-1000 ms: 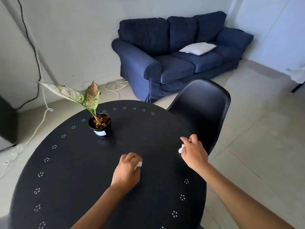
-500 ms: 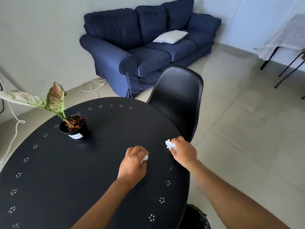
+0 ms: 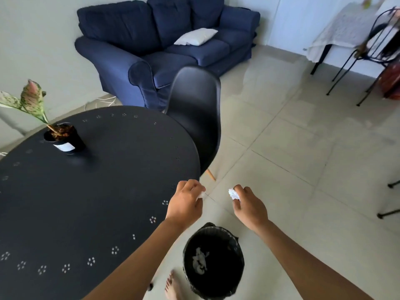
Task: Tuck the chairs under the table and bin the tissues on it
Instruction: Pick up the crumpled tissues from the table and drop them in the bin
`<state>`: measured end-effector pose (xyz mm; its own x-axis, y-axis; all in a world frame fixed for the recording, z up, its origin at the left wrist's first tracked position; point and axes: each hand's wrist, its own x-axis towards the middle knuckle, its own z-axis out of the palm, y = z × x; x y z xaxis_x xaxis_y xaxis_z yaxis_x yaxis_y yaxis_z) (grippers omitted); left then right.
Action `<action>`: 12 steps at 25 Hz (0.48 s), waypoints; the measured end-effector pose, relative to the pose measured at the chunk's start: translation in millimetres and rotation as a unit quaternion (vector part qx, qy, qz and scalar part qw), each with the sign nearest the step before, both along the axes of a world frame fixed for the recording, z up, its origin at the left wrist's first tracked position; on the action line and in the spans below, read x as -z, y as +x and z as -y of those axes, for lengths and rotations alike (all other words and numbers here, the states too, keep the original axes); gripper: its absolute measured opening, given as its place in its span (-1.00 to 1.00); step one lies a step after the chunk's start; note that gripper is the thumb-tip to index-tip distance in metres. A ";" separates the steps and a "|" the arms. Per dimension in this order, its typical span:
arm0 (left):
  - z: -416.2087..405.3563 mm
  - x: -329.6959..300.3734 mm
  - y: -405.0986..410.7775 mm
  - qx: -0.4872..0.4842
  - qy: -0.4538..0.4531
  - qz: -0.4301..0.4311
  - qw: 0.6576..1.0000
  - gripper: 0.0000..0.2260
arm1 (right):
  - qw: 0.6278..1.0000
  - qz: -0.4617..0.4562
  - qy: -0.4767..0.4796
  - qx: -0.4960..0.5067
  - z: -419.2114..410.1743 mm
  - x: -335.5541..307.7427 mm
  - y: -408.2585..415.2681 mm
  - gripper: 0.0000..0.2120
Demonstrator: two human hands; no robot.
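My left hand [image 3: 185, 202] is closed on a small white tissue [image 3: 200, 195] at the right edge of the round black table [image 3: 91, 191]. Off the table, over the floor, my right hand [image 3: 249, 205] pinches another crumpled white tissue [image 3: 233, 194]. Below and between my forearms a black bin [image 3: 213, 263] stands on the floor with white paper inside. A black shell chair [image 3: 195, 113] with a wooden leg stands at the table's far right edge, its seat hidden by the tabletop.
A potted plant [image 3: 65, 137] stands on the table's left part. A navy sofa [image 3: 164, 44] with a white cushion sits against the back wall. A cloth-covered table and metal chair [image 3: 368, 44] are at the far right. My bare foot [image 3: 172, 286] is beside the bin.
Both hands lifted off the tabletop with their tissues and moved right to the table's edge and beyond. The view swung right and down, bringing the bin into sight.
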<state>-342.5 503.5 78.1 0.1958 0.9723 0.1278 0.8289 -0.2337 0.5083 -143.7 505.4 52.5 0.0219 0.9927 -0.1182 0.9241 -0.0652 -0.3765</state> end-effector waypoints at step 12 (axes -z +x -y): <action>96.4 167.4 67.0 0.002 -0.242 -0.040 0.969 -0.75 | 0.891 -0.219 -0.232 0.323 109.6 157.5 45.8 -0.51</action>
